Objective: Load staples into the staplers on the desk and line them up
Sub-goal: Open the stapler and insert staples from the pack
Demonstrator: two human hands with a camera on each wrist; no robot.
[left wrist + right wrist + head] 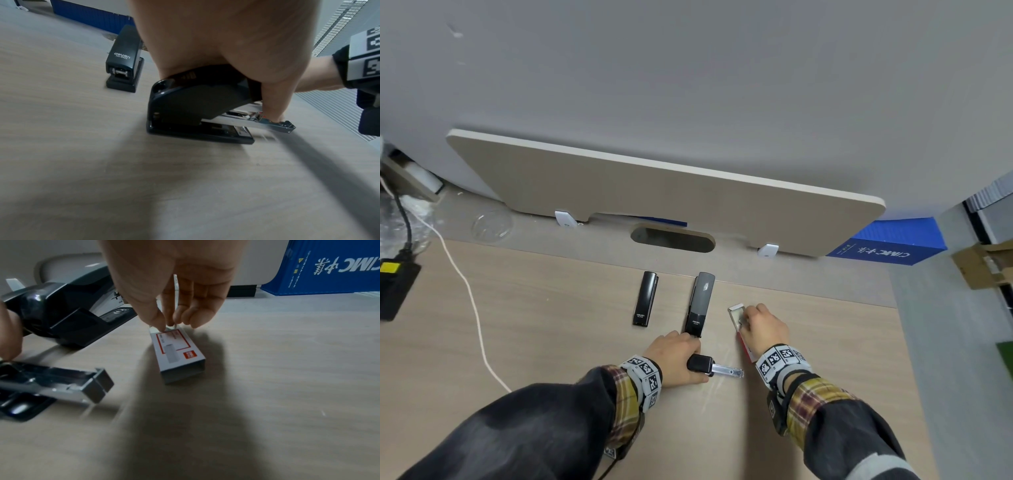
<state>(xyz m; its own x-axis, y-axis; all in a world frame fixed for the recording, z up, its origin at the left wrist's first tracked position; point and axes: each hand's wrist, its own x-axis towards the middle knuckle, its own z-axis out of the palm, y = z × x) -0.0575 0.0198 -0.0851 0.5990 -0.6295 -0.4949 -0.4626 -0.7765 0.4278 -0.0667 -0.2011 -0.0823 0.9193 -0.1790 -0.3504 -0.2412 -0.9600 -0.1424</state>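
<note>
Small stapler (700, 365), lower centre: rigid, light; left hand (674, 356) clasps body. Right hand (765, 329) pinches staple strip (175, 305), brittle, at staple box (177, 352).

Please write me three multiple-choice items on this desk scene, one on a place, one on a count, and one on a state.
1. Where is the staple box?
A. Right of the grey stapler
B. Left of the black stapler
C. Inside the desk's cable hole

2. How many staplers are on the desk?
A. One
B. Three
C. Five

3. How is the staple tray of the stapler under the left hand?
A. Pushed fully in
B. Slid out
C. Lying apart from the stapler

Answers:
1 A, the box lies right of the grey stapler, under the right hand.
2 B, two stand behind, one is held.
3 B, the metal tray sticks out of the held stapler.
</note>
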